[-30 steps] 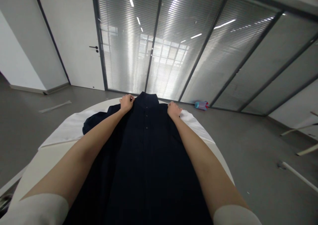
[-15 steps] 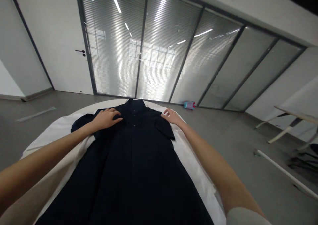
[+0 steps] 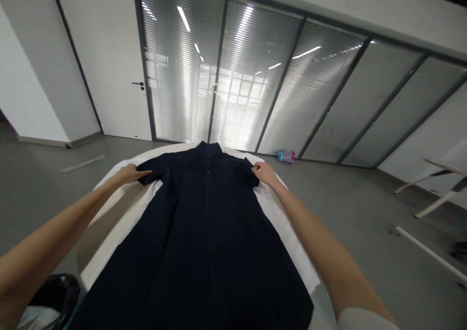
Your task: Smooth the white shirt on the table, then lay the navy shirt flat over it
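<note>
A dark navy short-sleeved garment (image 3: 211,233) with a stand collar and small front buttons lies spread face up over a white cloth (image 3: 292,252) on a rounded table. Its long body reaches down past the bottom of the view. At the left sleeve's end, my left hand (image 3: 129,173) pinches the edge between thumb and fingers. Across from it, my right hand (image 3: 265,173) is closed on the edge of the other sleeve, which is partly bunched and raised. The collar lies at the far end, between the hands.
A bin with a black liner (image 3: 67,291) stands at lower left. Beyond the table are a glass partition (image 3: 237,101) and a white door (image 3: 120,77). A blue and pink object (image 3: 286,157) lies on the floor. To the right are table legs (image 3: 434,206) and a white bar (image 3: 430,253).
My left hand has moved outward from the shoulder to the sleeve end and closed on it. My right hand has taken hold of the other sleeve, lifting its edge. The view has shifted left.
</note>
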Demonstrator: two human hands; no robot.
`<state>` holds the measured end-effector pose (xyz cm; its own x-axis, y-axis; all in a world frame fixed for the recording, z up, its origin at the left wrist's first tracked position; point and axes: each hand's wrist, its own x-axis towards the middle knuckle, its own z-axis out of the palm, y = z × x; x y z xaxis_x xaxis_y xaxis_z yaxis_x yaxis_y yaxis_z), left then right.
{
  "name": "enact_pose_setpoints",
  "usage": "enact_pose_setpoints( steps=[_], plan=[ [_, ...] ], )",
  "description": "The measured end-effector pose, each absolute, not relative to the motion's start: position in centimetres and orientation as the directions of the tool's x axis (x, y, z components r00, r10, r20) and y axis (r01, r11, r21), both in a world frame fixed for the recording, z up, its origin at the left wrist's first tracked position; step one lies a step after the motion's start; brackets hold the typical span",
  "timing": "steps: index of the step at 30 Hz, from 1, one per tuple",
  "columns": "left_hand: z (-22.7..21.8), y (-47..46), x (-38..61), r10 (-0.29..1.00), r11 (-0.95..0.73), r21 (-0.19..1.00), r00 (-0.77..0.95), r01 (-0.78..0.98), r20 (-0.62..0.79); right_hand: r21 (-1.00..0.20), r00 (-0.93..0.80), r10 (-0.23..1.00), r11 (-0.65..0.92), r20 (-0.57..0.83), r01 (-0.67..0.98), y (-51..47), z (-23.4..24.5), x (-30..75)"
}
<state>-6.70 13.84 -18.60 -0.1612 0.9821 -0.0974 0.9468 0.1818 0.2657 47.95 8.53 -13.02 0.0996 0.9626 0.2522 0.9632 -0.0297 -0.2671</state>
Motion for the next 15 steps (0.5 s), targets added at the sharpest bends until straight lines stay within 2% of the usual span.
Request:
enact_pose_setpoints(
  steps=[3, 6, 9, 12, 13, 15],
  plan=[
    [-18.1, 13.2, -6.7, 0.97, 0.243, 0.335, -0.225, 0.91, -0.092, -0.424, 0.358, 0.885, -0.214, 0.297, 0.88, 10.9, -11.4, 51.4],
    [-18.1, 12.6, -6.8, 0.962, 0.268, 0.522, -0.258, 0.81, -0.093, -0.479, 0.552, 0.796, -0.395, 0.248, 0.784, 11.8, -12.0, 54.8],
    [-18.1, 12.5, -7.1, 0.962, 0.222, 0.707, -0.268, 0.672, -0.047, -0.471, 0.617, 0.772, -0.492, 0.154, 0.733, 11.4, -15.0, 56.4],
    [-17.6, 13.0, -8.1, 0.944, 0.106, 0.891, -0.327, 0.441, 0.05, -0.46, 0.646, 0.759, -0.545, 0.085, 0.701, 11.0, -18.1, 56.8],
    [-17.4, 13.2, -8.6, 0.936, 0.062, 0.922, -0.344, 0.382, 0.079, -0.46, 0.644, 0.761, -0.545, 0.081, 0.701, 11.0, -18.7, 57.0],
    [-17.1, 13.4, -9.5, 0.94, 0.042, 0.918, -0.328, 0.395, 0.098, -0.472, 0.607, 0.785, -0.493, 0.12, 0.731, 11.2, -19.2, 57.4]
  ],
)
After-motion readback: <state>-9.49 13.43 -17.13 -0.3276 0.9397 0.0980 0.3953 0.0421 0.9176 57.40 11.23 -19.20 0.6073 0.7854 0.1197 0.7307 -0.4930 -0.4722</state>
